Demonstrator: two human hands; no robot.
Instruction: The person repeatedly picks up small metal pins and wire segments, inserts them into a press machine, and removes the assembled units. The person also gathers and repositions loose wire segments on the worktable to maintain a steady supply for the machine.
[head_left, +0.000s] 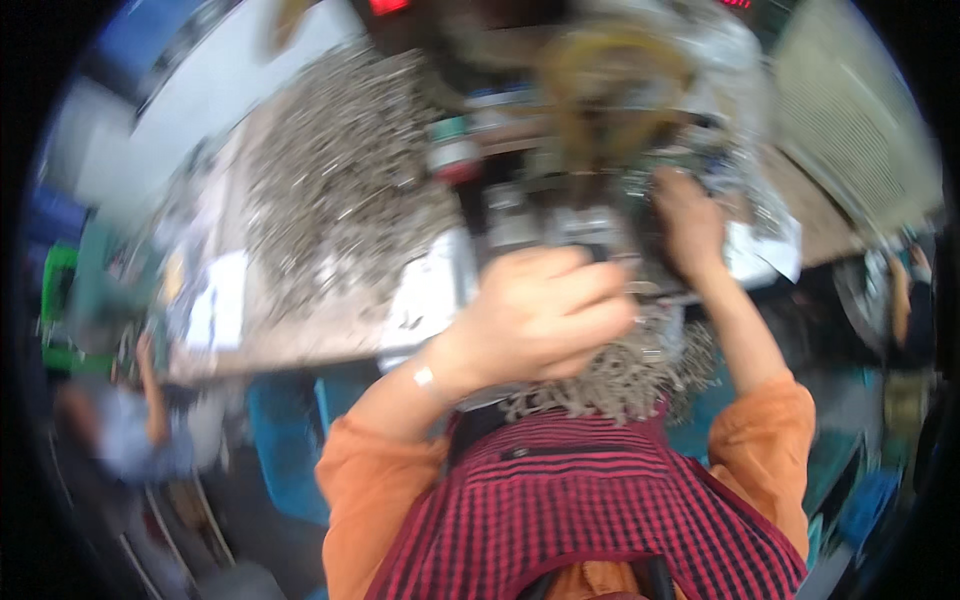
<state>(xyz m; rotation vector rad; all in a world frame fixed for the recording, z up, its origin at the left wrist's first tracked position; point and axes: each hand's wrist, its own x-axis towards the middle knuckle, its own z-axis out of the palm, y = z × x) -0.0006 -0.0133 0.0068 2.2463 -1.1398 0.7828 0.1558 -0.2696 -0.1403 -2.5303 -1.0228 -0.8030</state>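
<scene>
My left hand [545,315] is closed, thumb side up, in front of the machine. Its fingers are curled in, and what they hold, if anything, is too small and blurred to make out. Just below it lies a heap of small grey metal parts [610,385], close against my checked apron. My right hand [690,222] reaches to the right side of a dark bench machine [500,45] with a yellowish round wheel or ring [615,75]. Its fingertips are smeared and partly lost among the machine parts, so their grip is unclear.
A large spread of small metal parts [340,180] covers the table left of the machine. A small jar with a green and red band [452,150] stands beside it. White papers [215,300] lie at the table's left edge. Other people [140,420] sit at the far left and right.
</scene>
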